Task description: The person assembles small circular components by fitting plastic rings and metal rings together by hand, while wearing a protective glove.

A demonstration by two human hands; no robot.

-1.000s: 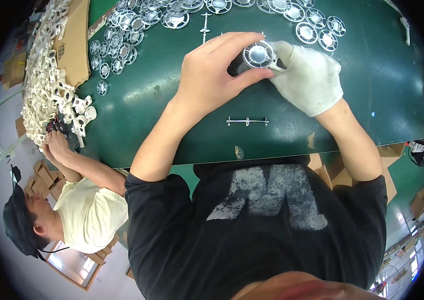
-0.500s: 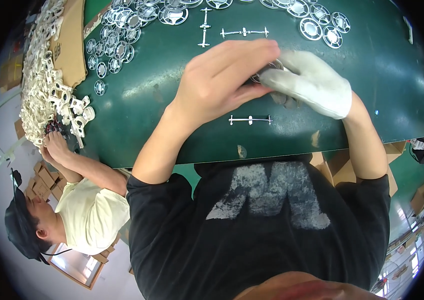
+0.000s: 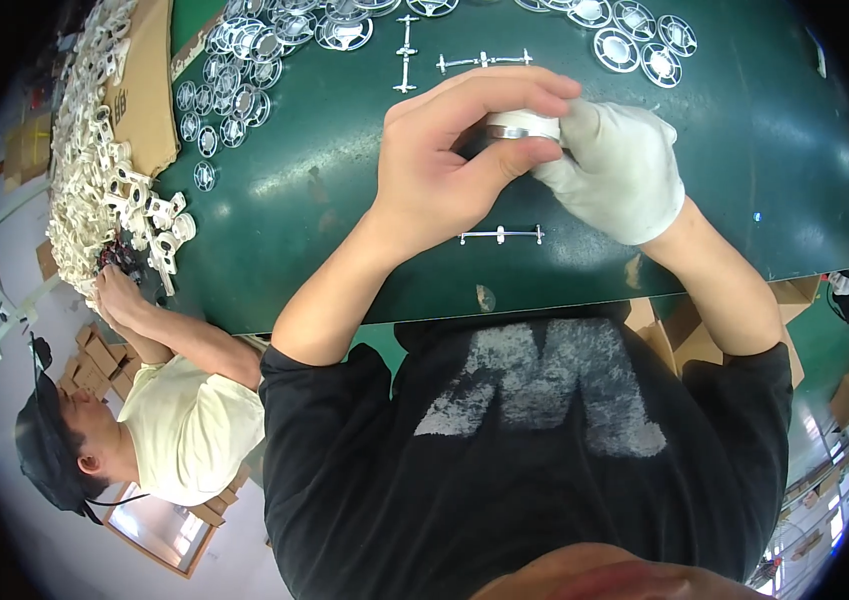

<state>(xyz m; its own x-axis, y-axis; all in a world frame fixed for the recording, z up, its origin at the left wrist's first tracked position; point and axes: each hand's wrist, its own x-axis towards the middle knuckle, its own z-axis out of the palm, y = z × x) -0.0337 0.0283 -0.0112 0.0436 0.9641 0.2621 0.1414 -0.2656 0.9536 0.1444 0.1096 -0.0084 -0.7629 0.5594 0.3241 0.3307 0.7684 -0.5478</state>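
Note:
Above the green table, my bare left hand [image 3: 444, 165] curls thumb and fingers around the side of a round white part with a shiny silver rim [image 3: 520, 130]. My right hand [image 3: 624, 172], in a white glove, closes on the right side of that same round part, its fingertips meeting those of the left. Much of the part is hidden by both hands. Close to my left wrist, a slim silver bar with crosspieces [image 3: 501, 235] lies on the table. Two more such bars, one sideways [image 3: 484, 61] and one upright [image 3: 405, 53], lie beyond my hands.
Silver spoked discs lie in a group at far left [image 3: 244, 45] and another at far right [image 3: 634, 40] of the green table [image 3: 294, 230]. White plastic parts [image 3: 84, 210] heap beside a cardboard sheet [image 3: 146, 90]. At left, a co-worker [image 3: 189, 420] reaches into that heap.
My hands have turned the round part, so its white top and silver rim now show. My left fingers have opened wider around it, and the gloved hand has tilted more upright.

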